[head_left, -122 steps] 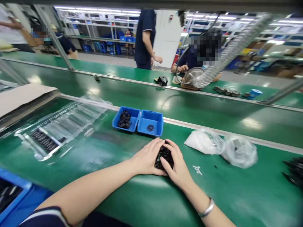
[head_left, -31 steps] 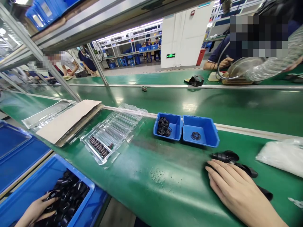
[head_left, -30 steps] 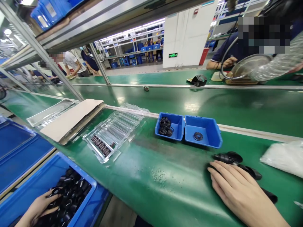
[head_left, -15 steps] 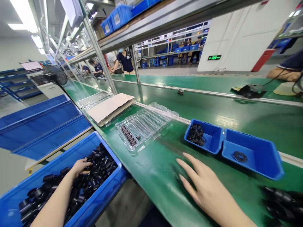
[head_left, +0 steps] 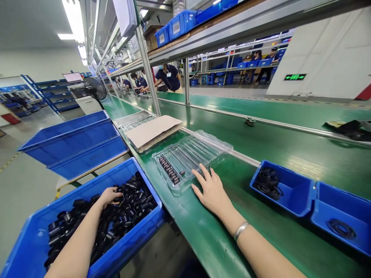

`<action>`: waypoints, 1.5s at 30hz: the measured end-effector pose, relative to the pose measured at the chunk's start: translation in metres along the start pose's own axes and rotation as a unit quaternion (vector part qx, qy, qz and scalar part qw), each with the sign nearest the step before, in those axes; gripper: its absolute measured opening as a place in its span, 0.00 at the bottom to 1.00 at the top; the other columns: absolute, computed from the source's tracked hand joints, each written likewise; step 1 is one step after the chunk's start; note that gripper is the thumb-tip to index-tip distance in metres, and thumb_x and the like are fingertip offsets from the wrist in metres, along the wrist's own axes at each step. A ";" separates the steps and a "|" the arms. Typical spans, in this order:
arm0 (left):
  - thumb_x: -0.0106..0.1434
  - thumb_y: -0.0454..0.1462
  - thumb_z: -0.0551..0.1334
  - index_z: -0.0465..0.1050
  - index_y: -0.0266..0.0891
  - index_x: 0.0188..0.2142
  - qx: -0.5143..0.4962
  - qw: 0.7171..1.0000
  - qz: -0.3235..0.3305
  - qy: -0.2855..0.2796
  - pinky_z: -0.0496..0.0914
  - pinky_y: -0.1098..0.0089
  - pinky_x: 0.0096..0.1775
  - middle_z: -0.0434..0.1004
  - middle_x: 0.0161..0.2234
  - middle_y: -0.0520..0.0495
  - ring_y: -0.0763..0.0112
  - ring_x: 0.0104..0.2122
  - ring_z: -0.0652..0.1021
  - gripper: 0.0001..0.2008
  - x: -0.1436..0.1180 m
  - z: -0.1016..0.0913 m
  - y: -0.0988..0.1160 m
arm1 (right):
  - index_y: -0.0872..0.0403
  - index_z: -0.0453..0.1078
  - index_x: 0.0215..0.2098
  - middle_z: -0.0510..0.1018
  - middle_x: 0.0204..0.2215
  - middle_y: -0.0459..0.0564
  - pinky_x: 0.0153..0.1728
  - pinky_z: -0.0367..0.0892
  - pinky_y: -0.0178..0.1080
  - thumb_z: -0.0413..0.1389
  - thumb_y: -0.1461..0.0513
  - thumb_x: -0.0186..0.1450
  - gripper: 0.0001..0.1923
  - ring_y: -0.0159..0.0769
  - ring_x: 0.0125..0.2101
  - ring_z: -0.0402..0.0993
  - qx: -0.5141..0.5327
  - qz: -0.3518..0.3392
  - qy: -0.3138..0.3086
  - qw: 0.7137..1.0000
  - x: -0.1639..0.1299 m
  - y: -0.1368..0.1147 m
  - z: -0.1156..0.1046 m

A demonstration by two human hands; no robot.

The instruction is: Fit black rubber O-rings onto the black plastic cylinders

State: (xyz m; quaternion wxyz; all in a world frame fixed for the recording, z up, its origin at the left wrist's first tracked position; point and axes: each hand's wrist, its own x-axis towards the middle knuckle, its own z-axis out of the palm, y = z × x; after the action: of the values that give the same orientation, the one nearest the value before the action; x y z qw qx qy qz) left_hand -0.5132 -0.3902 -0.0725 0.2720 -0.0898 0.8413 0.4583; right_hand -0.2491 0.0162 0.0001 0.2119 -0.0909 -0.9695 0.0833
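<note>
Our left hand (head_left: 109, 195) reaches down into the big blue bin (head_left: 34, 247) beside the bench, fingers curled into the heap of black cylindrical parts (head_left: 116, 216); we cannot tell whether they have closed on one, since the fingertips are buried among the parts. Our right hand (head_left: 213, 192) lies flat and empty on the green bench (head_left: 203, 239), fingers spread, the fingertips touching the near edge of the clear plastic tray (head_left: 191, 156), which holds a short row of dark pieces (head_left: 171, 174) in its near-left channels. To the right of that hand stand two small blue bins side by side: the nearer-left one (head_left: 285, 191) holds a clump of black rings (head_left: 268, 181), the other (head_left: 339, 216) a single ring (head_left: 342, 228). Behind the tray lies a sheet of cardboard (head_left: 152, 131) over another tray. Other people work at the far end of the line
</note>
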 end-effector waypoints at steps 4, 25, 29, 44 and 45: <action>0.67 0.39 0.61 0.70 0.34 0.46 -0.046 0.999 0.006 0.011 0.75 0.68 0.35 0.74 0.40 0.46 0.71 0.35 0.77 0.11 -0.007 -0.006 0.010 | 0.46 0.55 0.66 0.51 0.68 0.53 0.59 0.55 0.61 0.47 0.51 0.70 0.27 0.66 0.63 0.52 0.004 -0.023 -0.013 1.000 0.003 -0.005 0.000; 0.57 0.35 0.68 0.72 0.40 0.51 -0.330 0.903 0.261 -0.090 0.76 0.74 0.31 0.77 0.46 0.43 0.66 0.39 0.79 0.22 -0.172 0.009 0.100 | 0.52 0.51 0.65 0.56 0.64 0.58 0.60 0.61 0.54 0.50 0.55 0.70 0.28 0.48 0.62 0.57 0.183 -0.085 0.048 0.978 -0.047 -0.009 -0.022; 0.51 0.34 0.72 0.73 0.36 0.52 -0.259 0.897 0.262 -0.245 0.78 0.64 0.29 0.78 0.40 0.41 0.65 0.30 0.79 0.27 -0.216 0.097 0.126 | 0.48 0.48 0.67 0.51 0.66 0.57 0.54 0.70 0.48 0.52 0.58 0.69 0.30 0.44 0.57 0.65 0.280 -0.056 0.033 0.958 -0.088 -0.021 -0.056; 0.52 0.36 0.72 0.77 0.42 0.49 -0.120 0.797 0.203 -0.556 0.77 0.59 0.38 0.65 0.58 0.39 0.51 0.50 0.73 0.23 -0.309 0.323 0.131 | 0.50 0.63 0.56 0.70 0.50 0.57 0.51 0.70 0.46 0.57 0.67 0.65 0.22 0.43 0.51 0.70 0.265 0.069 0.192 0.942 -0.210 0.043 -0.119; 0.53 0.36 0.72 0.76 0.41 0.50 -0.126 0.800 0.178 -0.559 0.78 0.60 0.36 0.67 0.56 0.38 0.54 0.46 0.76 0.24 -0.309 0.326 0.131 | 0.50 0.64 0.54 0.71 0.48 0.55 0.48 0.71 0.45 0.57 0.66 0.66 0.19 0.41 0.47 0.72 0.327 0.120 0.200 0.916 -0.211 0.044 -0.120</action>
State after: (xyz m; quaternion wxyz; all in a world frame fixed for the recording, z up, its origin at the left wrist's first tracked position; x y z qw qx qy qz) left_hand -0.1852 -0.0793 0.0480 0.5953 0.3001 0.4790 0.5711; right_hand -0.0035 0.0290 0.0151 0.4073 -0.1469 -0.8076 0.4004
